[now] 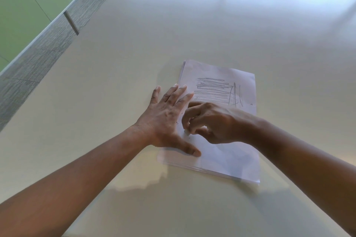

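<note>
Left hand (167,121) lies flat, fingers spread, pinning the paper (231,156); right hand (210,123) beside it pinches a small eraser (186,132) against it. Rub short, light strokes away from the flat hand to avoid creasing

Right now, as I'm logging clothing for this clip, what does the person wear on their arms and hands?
Nothing that shows. The left hand and right hand are bare: no gloves, no rings visible. The left forearm and right forearm are bare up to the frame edge, without sleeve, watch or bracelet.
</note>
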`<state>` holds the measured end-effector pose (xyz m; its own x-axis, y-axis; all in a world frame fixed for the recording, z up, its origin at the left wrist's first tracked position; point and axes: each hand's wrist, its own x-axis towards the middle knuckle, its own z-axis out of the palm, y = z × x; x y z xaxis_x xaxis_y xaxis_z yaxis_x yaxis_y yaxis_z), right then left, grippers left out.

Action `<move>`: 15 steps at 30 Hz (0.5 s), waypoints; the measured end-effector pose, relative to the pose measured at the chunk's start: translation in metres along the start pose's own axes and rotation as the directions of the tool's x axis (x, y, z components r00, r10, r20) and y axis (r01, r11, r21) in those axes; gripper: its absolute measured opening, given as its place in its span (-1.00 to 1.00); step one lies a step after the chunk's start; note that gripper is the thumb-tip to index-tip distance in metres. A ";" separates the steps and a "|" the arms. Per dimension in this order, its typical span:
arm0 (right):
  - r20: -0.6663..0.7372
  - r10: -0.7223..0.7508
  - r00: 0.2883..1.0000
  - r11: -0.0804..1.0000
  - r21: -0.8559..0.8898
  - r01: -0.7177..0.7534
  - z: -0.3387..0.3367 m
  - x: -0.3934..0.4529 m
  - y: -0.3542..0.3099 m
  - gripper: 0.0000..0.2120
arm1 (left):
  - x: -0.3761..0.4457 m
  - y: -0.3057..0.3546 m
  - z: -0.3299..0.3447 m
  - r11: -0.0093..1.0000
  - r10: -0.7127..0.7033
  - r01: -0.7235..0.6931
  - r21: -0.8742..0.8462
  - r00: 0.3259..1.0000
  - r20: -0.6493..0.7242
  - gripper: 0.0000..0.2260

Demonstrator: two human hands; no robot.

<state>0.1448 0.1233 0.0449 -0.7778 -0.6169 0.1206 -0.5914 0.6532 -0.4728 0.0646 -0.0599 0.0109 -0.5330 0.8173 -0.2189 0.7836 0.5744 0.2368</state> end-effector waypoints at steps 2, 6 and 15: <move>-0.033 0.023 0.999 1.000 0.012 -0.022 0.002 0.000 0.000 -0.88 | 0.000 0.000 0.000 1.000 -0.003 0.003 0.010 1.000 -0.001 0.45; 0.034 0.017 0.999 0.999 0.033 -0.019 -0.006 -0.006 -0.001 -0.89 | 0.000 0.001 0.000 1.000 -0.017 0.017 0.009 1.000 0.016 0.48; -0.122 0.116 0.986 0.993 0.016 -0.114 -0.003 0.004 0.011 -0.94 | 0.000 0.001 0.001 1.000 -0.017 0.017 0.022 1.000 0.006 0.51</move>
<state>0.1349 0.1294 0.0428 -0.8611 -0.4789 0.1709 -0.4950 0.7124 -0.4974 0.0657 -0.0593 0.0098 -0.5444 0.8071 -0.2286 0.7812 0.5871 0.2123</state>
